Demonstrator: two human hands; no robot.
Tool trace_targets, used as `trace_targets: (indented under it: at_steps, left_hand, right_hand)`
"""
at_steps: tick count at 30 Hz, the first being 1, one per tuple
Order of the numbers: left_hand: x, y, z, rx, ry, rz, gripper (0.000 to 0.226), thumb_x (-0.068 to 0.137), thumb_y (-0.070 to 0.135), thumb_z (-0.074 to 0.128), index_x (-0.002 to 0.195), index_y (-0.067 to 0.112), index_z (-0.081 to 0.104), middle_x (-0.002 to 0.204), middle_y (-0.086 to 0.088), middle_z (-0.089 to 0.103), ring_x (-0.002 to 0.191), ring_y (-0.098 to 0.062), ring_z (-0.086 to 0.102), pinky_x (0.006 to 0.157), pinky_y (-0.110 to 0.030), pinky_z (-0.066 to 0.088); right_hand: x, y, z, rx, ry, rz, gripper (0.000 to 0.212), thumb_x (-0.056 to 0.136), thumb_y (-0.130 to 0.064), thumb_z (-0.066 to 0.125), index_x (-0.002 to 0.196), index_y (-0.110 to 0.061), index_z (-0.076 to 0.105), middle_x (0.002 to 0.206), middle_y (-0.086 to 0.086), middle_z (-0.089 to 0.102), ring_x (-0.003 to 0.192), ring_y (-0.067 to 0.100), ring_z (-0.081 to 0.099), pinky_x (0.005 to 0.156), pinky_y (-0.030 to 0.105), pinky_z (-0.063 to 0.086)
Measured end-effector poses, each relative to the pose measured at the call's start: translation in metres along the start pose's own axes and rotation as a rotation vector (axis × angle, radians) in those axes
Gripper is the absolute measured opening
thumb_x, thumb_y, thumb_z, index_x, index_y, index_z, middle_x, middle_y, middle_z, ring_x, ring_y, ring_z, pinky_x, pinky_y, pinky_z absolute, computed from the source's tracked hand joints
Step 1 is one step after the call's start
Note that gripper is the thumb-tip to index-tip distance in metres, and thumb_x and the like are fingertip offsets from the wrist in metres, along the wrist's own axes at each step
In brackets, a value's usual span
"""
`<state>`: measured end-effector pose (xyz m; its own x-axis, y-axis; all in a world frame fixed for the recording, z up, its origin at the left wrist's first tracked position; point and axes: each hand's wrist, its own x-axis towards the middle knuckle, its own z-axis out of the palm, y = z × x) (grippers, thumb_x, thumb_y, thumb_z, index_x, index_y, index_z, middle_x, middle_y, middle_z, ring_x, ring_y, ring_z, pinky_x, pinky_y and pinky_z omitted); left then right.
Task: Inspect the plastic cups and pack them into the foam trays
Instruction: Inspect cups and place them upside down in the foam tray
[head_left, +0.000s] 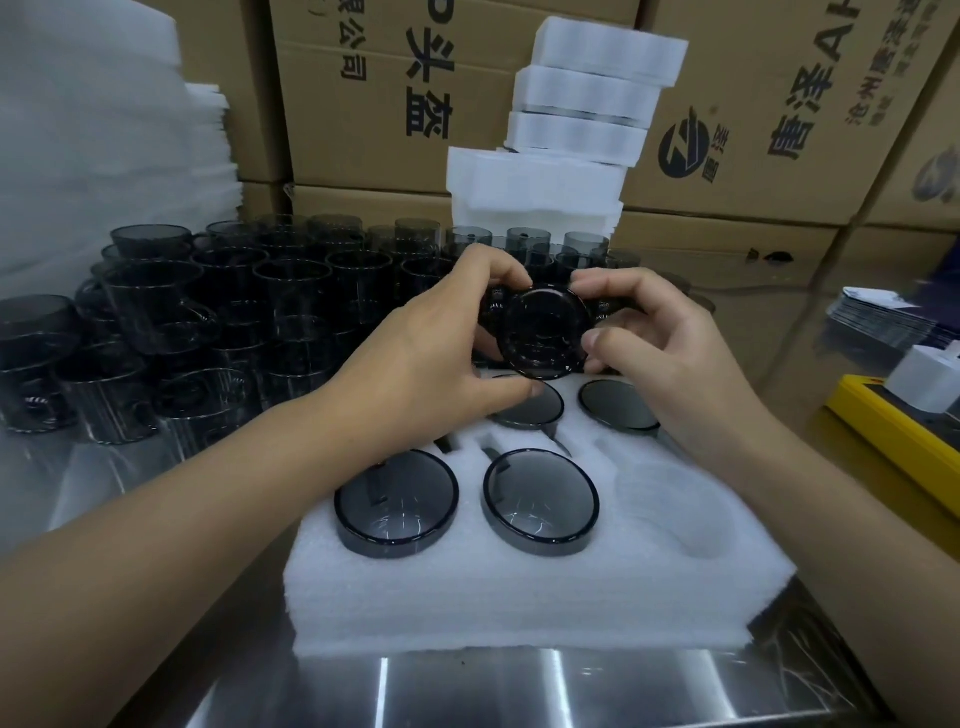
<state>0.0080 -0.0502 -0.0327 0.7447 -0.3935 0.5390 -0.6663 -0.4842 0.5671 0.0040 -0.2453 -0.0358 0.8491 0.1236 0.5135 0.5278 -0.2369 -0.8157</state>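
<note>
Cup (543, 332) gripped by left hand (441, 348), right hand (660, 353), seemingly above tray (519, 587).

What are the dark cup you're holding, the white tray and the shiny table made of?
The held cup looks like smoky, see-through plastic, glossy: light glints on its rim. The tray seems soft white foam, matte and fuzzy-edged, with cut-out holes. The table is probably brushed steel: it mirrors light in streaks.
</note>
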Motion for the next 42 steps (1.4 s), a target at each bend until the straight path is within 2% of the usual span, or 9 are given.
trace_targets:
  at_steps: [3, 9, 12, 16, 23, 27, 33, 37, 42]
  left_hand:
    - [0.000, 0.002, 0.000, -0.090, -0.074, -0.005, 0.053, 0.069, 0.025, 0.080, 0.095, 0.041, 0.036, 0.127, 0.020, 0.045, 0.084, -0.004, 0.067, 0.078, -0.030, 0.057]
    - [0.001, -0.001, 0.003, -0.137, -0.074, 0.013, 0.046, 0.079, 0.010, 0.074, 0.093, 0.035, 0.038, 0.106, 0.010, 0.061, 0.075, -0.003, 0.070, 0.068, -0.019, 0.057]
    - [0.001, -0.001, 0.003, -0.112, -0.053, 0.011, 0.056, 0.075, 0.021, 0.077, 0.106, 0.044, 0.036, 0.104, 0.012, 0.061, 0.073, -0.005, 0.069, 0.067, -0.029, 0.059]
    - [0.000, -0.003, 0.002, -0.029, -0.084, -0.005, 0.089, 0.065, 0.042, 0.080, 0.137, 0.046, 0.028, 0.099, 0.015, 0.060, 0.084, 0.003, 0.062, 0.077, -0.018, 0.051]
    - [0.000, -0.002, 0.001, 0.081, -0.037, 0.005, 0.094, 0.059, 0.059, 0.068, 0.141, 0.039, 0.026, 0.094, 0.015, 0.053, 0.081, 0.002, 0.055, 0.072, -0.024, 0.049]
    - [0.000, 0.001, 0.002, -0.020, -0.019, 0.030, 0.098, 0.058, 0.051, 0.078, 0.140, 0.038, 0.026, 0.089, 0.012, 0.055, 0.073, -0.003, 0.059, 0.062, -0.018, 0.048]
    - [-0.001, 0.001, 0.002, -0.029, -0.073, 0.043, 0.094, 0.059, 0.059, 0.073, 0.136, 0.052, 0.020, 0.103, 0.021, 0.050, 0.086, -0.006, 0.059, 0.067, -0.019, 0.049]
    - [-0.001, 0.000, 0.003, 0.000, -0.053, 0.054, 0.076, 0.071, 0.068, 0.057, 0.137, 0.049, 0.023, 0.107, 0.026, 0.047, 0.089, -0.003, 0.059, 0.066, -0.021, 0.049]
    - [0.000, 0.000, 0.004, -0.004, -0.046, 0.058, 0.070, 0.075, 0.063, 0.052, 0.138, 0.043, 0.028, 0.108, 0.026, 0.047, 0.090, -0.001, 0.057, 0.067, -0.018, 0.049]
  right_hand:
    - [0.001, 0.000, 0.000, 0.018, 0.068, -0.045, 0.026, 0.072, -0.014, 0.060, 0.090, -0.032, 0.065, 0.101, -0.016, 0.066, 0.084, 0.008, 0.061, 0.077, 0.024, 0.053]
    - [0.002, 0.001, 0.002, 0.190, 0.156, -0.081, 0.039, 0.074, 0.003, 0.067, 0.100, -0.021, 0.053, 0.101, 0.003, 0.059, 0.079, 0.007, 0.062, 0.075, 0.024, 0.055]
    - [0.002, 0.001, 0.001, 0.187, 0.158, -0.121, 0.030, 0.079, 0.006, 0.070, 0.093, -0.018, 0.058, 0.089, -0.001, 0.066, 0.077, 0.005, 0.065, 0.072, 0.017, 0.052]
    - [-0.002, -0.002, 0.002, 0.146, 0.100, -0.142, 0.014, 0.080, -0.007, 0.073, 0.085, -0.020, 0.072, 0.082, -0.007, 0.074, 0.078, 0.006, 0.068, 0.072, 0.019, 0.053]
    - [-0.008, -0.006, 0.000, -0.369, -0.180, -0.273, 0.068, 0.069, -0.045, 0.077, 0.132, -0.036, 0.051, 0.124, -0.019, 0.055, 0.117, -0.002, 0.053, 0.096, 0.020, 0.046]
    - [-0.005, -0.012, -0.006, -0.145, -0.184, -0.175, 0.066, 0.064, -0.039, 0.081, 0.125, -0.044, 0.056, 0.114, -0.009, 0.053, 0.110, 0.011, 0.061, 0.095, 0.038, 0.052]
    - [0.003, -0.028, -0.053, 0.011, -0.496, 0.024, 0.046, 0.055, -0.044, 0.083, 0.097, -0.030, 0.071, 0.089, -0.007, 0.072, 0.078, 0.004, 0.067, 0.066, 0.018, 0.053]
    - [-0.002, -0.031, -0.063, -0.052, -0.782, 0.159, 0.069, 0.054, -0.057, 0.084, 0.103, -0.013, 0.063, 0.092, -0.001, 0.069, 0.083, 0.008, 0.065, 0.072, 0.019, 0.051]
    - [-0.008, -0.035, -0.060, -0.189, -0.840, 0.201, 0.055, 0.051, -0.036, 0.084, 0.098, -0.018, 0.063, 0.088, -0.008, 0.062, 0.083, 0.010, 0.058, 0.075, 0.022, 0.048]
